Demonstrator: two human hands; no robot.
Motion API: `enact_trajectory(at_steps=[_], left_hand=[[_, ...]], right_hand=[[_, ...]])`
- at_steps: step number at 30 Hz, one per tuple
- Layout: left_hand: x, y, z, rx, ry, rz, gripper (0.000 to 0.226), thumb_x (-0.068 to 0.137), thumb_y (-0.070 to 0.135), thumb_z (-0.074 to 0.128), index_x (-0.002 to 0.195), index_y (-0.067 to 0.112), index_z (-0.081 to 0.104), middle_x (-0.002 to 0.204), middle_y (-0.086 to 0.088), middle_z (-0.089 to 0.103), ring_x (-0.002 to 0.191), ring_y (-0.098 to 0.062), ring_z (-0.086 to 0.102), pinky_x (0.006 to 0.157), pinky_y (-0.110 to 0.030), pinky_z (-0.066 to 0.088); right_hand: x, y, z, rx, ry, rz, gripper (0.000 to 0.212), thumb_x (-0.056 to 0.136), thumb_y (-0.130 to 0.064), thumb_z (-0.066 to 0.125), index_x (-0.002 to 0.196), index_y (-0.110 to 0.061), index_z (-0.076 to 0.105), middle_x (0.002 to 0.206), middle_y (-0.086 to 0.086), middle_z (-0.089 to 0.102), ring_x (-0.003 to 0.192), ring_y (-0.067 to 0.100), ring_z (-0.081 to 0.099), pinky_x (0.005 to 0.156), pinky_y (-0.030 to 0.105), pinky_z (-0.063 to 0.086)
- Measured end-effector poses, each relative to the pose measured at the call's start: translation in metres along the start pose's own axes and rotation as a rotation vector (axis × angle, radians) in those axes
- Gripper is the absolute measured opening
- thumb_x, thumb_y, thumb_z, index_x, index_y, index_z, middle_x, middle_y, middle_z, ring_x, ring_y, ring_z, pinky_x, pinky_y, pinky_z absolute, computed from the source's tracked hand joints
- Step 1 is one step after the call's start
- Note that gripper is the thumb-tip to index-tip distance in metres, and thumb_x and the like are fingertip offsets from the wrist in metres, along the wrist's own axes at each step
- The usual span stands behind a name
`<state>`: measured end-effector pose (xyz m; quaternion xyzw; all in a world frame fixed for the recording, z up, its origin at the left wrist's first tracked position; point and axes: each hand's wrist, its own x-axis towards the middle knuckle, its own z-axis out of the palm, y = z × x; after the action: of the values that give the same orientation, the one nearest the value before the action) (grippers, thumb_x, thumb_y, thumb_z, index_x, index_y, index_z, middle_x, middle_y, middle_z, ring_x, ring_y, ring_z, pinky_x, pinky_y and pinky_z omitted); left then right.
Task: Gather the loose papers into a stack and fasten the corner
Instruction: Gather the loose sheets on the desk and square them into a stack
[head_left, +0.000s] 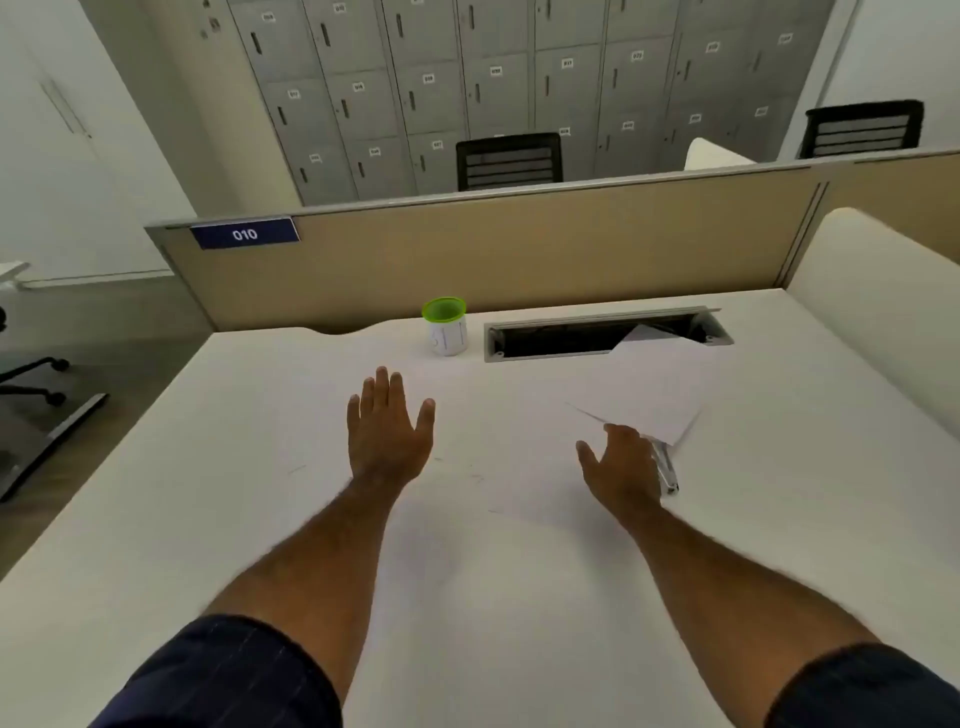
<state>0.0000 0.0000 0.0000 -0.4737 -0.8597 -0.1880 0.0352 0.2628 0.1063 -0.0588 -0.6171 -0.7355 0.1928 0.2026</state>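
The person's left hand lies palm down on the white surface, just left of the middle of the view, its fingers straight and slightly spread, holding nothing. The right hand sits at about three o'clock from the left hand, well apart from it, with the thumb stretched out toward nine o'clock. Its other fingers reach under the near edge of the papers, and whether they pinch the sheets or only touch them cannot be told, since the paper hides the tips.

The papers are white sheets lying at roughly two o'clock from the centre of the surface. Their near corner is lifted a little off the surface at the right hand, and their far corner overhangs the dark cable slot set into the surface at twelve to one o'clock. A small silvery stapler lies just beside the right hand on its three o'clock side, partly covered by the near corner of the papers.

A white cup with a green rim stands upright at twelve o'clock from the left hand, just left of the cable slot. Behind it runs a tan partition bearing a blue label that reads 010.
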Motion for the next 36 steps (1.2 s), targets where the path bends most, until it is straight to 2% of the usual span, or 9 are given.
enact_trajectory(at_steps=[5, 10, 14, 16, 19, 23, 28, 31, 36], left_hand=[[-0.035, -0.032, 0.027, 0.086, -0.134, -0.007, 0.069, 0.1, 0.053, 0.026, 0.155, 0.012, 0.018, 0.165, -0.007, 0.007, 0.152, -0.025, 0.007, 0.123, -0.043, 0.004], [-0.062, -0.065, 0.04, 0.116, -0.235, -0.066, 0.068, 0.1, 0.051, 0.027, 0.155, 0.012, 0.019, 0.165, -0.007, 0.009, 0.152, -0.024, 0.008, 0.123, -0.041, 0.004], [-0.077, -0.09, 0.042, 0.137, -0.249, -0.145, 0.066, 0.1, 0.048, 0.032, 0.154, 0.011, 0.022, 0.164, -0.008, 0.014, 0.151, -0.025, 0.013, 0.122, -0.041, 0.006], [-0.08, -0.101, 0.04, 0.143, -0.216, -0.197, 0.061, 0.099, 0.04, 0.04, 0.151, 0.008, 0.03, 0.16, -0.012, 0.025, 0.147, -0.028, 0.023, 0.121, -0.041, 0.012], [-0.082, -0.117, 0.037, 0.112, -0.158, -0.343, 0.057, 0.093, 0.031, 0.052, 0.142, 0.003, 0.043, 0.148, -0.018, 0.043, 0.135, -0.034, 0.04, 0.115, -0.043, 0.027], [-0.082, -0.132, 0.025, 0.086, -0.12, -0.603, 0.058, 0.086, 0.042, 0.061, 0.126, 0.001, 0.053, 0.127, -0.021, 0.052, 0.118, -0.039, 0.05, 0.099, -0.046, 0.041], [-0.082, -0.147, 0.017, 0.007, -0.196, -0.957, 0.083, 0.076, 0.055, 0.072, 0.132, 0.001, 0.043, 0.135, -0.022, 0.042, 0.126, -0.037, 0.042, 0.101, -0.049, 0.039], [-0.078, -0.149, 0.015, -0.035, -0.24, -1.034, 0.088, 0.074, 0.055, 0.076, 0.133, 0.0, 0.041, 0.134, -0.023, 0.041, 0.124, -0.037, 0.042, 0.099, -0.048, 0.041], [-0.069, -0.156, 0.016, -0.091, -0.3, -1.08, 0.09, 0.067, 0.049, 0.083, 0.13, -0.001, 0.042, 0.127, -0.025, 0.048, 0.117, -0.036, 0.049, 0.095, -0.043, 0.046]], right_hand=[[-0.014, 0.017, 0.015, -0.104, -0.124, 0.084, 0.055, 0.089, -0.044, 0.054, 0.132, -0.012, 0.046, 0.138, 0.008, 0.047, 0.127, 0.027, 0.041, 0.099, 0.041, 0.039], [-0.021, 0.031, 0.026, -0.243, -0.115, -0.003, 0.048, 0.09, -0.042, 0.052, 0.128, -0.013, 0.051, 0.135, 0.006, 0.048, 0.122, 0.026, 0.042, 0.097, 0.039, 0.038], [-0.029, 0.034, 0.034, -0.249, -0.107, -0.041, 0.047, 0.092, -0.038, 0.05, 0.132, -0.013, 0.05, 0.144, 0.006, 0.044, 0.131, 0.026, 0.037, 0.104, 0.041, 0.034], [-0.03, 0.035, 0.034, -0.244, -0.124, -0.043, 0.047, 0.093, -0.037, 0.05, 0.135, -0.015, 0.049, 0.148, 0.005, 0.04, 0.135, 0.026, 0.035, 0.107, 0.04, 0.031], [-0.029, 0.033, 0.031, -0.225, -0.159, -0.049, 0.044, 0.092, -0.032, 0.052, 0.134, -0.017, 0.051, 0.149, 0.004, 0.038, 0.136, 0.025, 0.033, 0.108, 0.04, 0.03], [-0.023, 0.026, 0.024, -0.209, -0.173, 0.009, 0.043, 0.088, -0.034, 0.058, 0.128, -0.02, 0.054, 0.146, 0.006, 0.038, 0.132, 0.027, 0.035, 0.103, 0.043, 0.037], [-0.008, 0.009, 0.011, -0.206, -0.251, 0.306, 0.075, 0.077, -0.038, 0.074, 0.133, -0.004, 0.037, 0.137, 0.022, 0.036, 0.129, 0.038, 0.036, 0.099, 0.047, 0.04], [0.001, 0.004, 0.006, -0.299, -0.311, 0.334, 0.086, 0.075, -0.041, 0.075, 0.135, 0.001, 0.031, 0.14, 0.023, 0.037, 0.132, 0.037, 0.035, 0.101, 0.044, 0.039], [0.009, 0.0, 0.003, -0.427, -0.383, 0.263, 0.086, 0.077, -0.047, 0.072, 0.133, 0.004, 0.033, 0.134, 0.014, 0.045, 0.127, 0.034, 0.043, 0.098, 0.039, 0.041]])
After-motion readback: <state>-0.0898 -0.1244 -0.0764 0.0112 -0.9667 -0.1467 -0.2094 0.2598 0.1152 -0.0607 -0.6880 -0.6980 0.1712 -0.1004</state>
